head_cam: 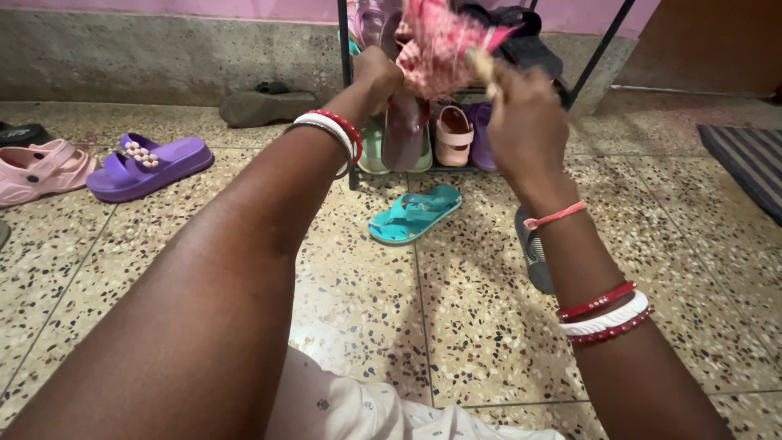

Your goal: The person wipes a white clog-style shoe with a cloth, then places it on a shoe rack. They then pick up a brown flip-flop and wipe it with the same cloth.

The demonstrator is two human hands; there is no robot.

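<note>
your left hand (376,77) and right hand (525,122) are both up in front of the shoe rack (346,98), each closed on the pink cloth (440,45); left fingers are curled tight round its left side, right fingers pinch the right side near a pale frayed end; the cloth is bunched between the hands, held off the floor at about the rack's upper level, and part of it hides the shoes behind; looks like you hold it with both hands to keep it gathered, though that is a judgement; bangles sit on both wrists, red and white.

on the rack's low shelf a pink sandal (453,134) stands toe-up beside a purple one, upright probably to save room; a dark shoe (525,45) sits higher, just behind your right hand.

floor: a teal sandal (415,213) lies just in front of the rack, between your forearms; a grey sandal (533,253) is partly hidden under your right forearm; a purple slide (151,165) and a pink slide (41,169) lie well apart to the left; a grey shoe (265,106) rests by the wall; a striped mat (749,163) edges in at the right.

open room: bare tiles near you and to the right of the rack; rack legs and the teal sandal crowd the space under your hands.
</note>
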